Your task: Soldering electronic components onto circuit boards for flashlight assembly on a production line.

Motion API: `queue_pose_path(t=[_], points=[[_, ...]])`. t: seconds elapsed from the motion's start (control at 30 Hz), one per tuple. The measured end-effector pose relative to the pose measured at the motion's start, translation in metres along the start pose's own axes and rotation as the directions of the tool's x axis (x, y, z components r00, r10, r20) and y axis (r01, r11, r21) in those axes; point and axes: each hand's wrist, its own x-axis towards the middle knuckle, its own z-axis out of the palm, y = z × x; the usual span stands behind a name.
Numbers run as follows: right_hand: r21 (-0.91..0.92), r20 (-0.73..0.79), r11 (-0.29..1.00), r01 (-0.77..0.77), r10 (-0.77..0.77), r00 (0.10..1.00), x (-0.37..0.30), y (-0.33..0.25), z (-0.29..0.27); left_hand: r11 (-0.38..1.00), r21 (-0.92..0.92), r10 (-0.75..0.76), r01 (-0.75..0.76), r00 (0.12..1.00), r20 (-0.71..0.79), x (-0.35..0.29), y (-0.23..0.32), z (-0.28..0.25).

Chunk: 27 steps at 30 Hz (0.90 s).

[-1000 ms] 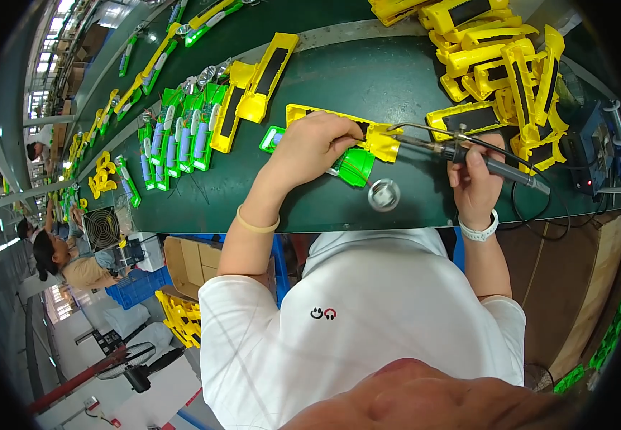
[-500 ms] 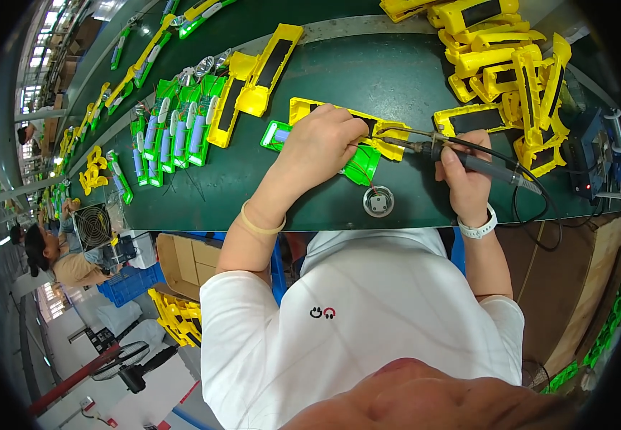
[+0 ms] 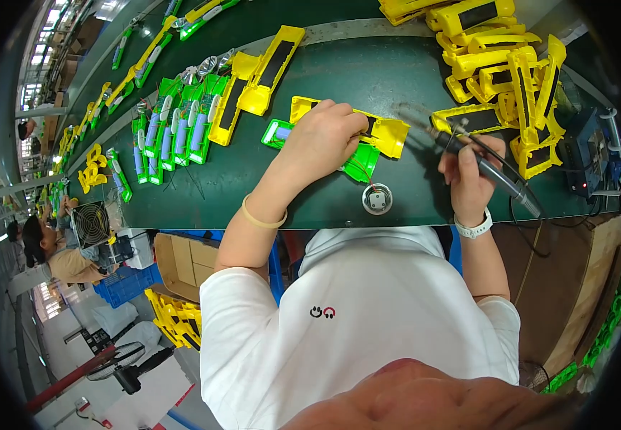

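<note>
My left hand (image 3: 321, 143) is closed over a yellow plastic shell (image 3: 388, 136) and a green shell (image 3: 360, 163) lying side by side on the bench; what its fingertips pinch is hidden. A blue cylindrical cell (image 3: 282, 134) shows in the green shell, left of that hand. Thin wires run from the green shell to a round lamp head (image 3: 377, 199) near the bench edge. My right hand (image 3: 469, 179) grips a soldering iron (image 3: 493, 172) by its dark handle. The iron's tip is blurred and points up-left, apart from the yellow shell.
Yellow shells (image 3: 500, 64) are heaped at the right, beside a blue soldering station (image 3: 590, 154) with the iron's cable. Green shells with cells (image 3: 181, 129) stand in a row at the left, near joined yellow shells (image 3: 260, 79). A person (image 3: 67, 251) works farther left, behind a fan (image 3: 92, 226).
The soldering iron has pulled away from the yellow shell, its tip swinging up and to the right. My left hand stays almost where it was on the shells.
</note>
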Motion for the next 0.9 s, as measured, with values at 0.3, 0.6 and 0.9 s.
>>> queue_pose_path(t=[0.3,0.6,0.9], points=[[-0.147,0.179,0.985,-0.087,0.113,0.977,0.016,0.000,0.034,1.000,0.030,0.008,-0.008,1.000,0.006,0.001,0.002,0.000],[0.052,0.075,0.985,-0.163,0.159,0.984,-0.001,-0.005,0.021,0.998,0.057,0.031,-0.032,0.999,0.015,-0.010,0.023,0.015],[0.040,0.088,0.990,-0.137,0.133,0.987,0.000,0.001,0.012,0.378,-0.711,-0.550,0.593,0.761,0.343,-0.039,0.040,-0.045]])
